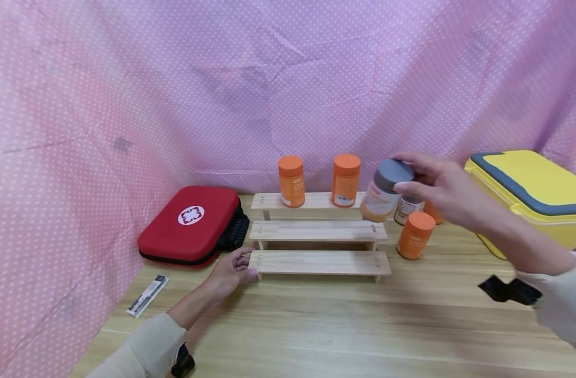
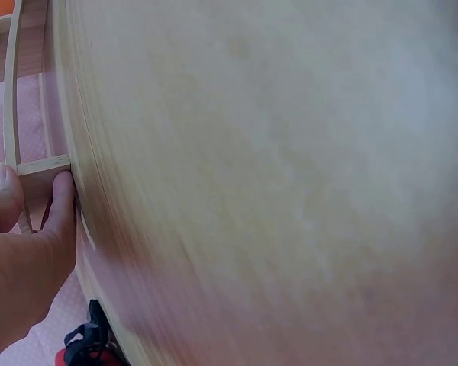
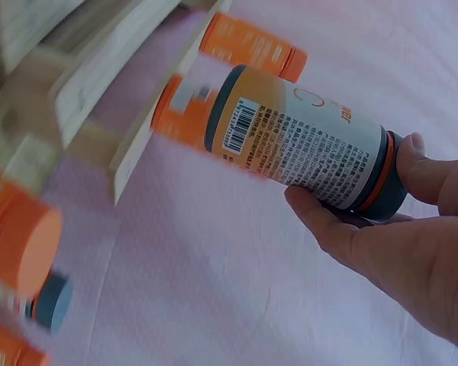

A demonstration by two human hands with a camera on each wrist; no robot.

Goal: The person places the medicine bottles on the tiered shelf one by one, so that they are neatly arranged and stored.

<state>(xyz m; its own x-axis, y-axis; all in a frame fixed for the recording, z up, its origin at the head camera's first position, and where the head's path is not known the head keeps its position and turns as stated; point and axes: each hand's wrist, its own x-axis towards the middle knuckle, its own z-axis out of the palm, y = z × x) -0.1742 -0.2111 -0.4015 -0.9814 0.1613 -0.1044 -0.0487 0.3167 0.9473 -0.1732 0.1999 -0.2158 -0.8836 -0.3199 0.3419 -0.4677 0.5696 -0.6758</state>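
Observation:
My right hand [image 1: 450,191] grips a supplement bottle [image 1: 380,197] by its dark grey lid, holding it tilted in the air beside the rack's top step. In the right wrist view, the bottle [image 3: 305,141] shows a white and orange label with a barcode. A three-step wooden rack [image 1: 316,261] stands mid-table. My left hand [image 1: 228,273] holds the left end of its lowest step; in the left wrist view, thumb and finger pinch the rack's end piece [image 2: 46,171]. Two orange bottles [image 1: 291,184] [image 1: 345,181] stand upright on the top step.
Right of the rack stand an orange bottle [image 1: 415,236], a grey-lidded bottle [image 1: 407,209] and another orange bottle [image 1: 434,211], partly hidden. A yellow box [image 1: 543,184] is at far right. A red first-aid case [image 1: 191,223] and a small white packet [image 1: 148,295] lie left.

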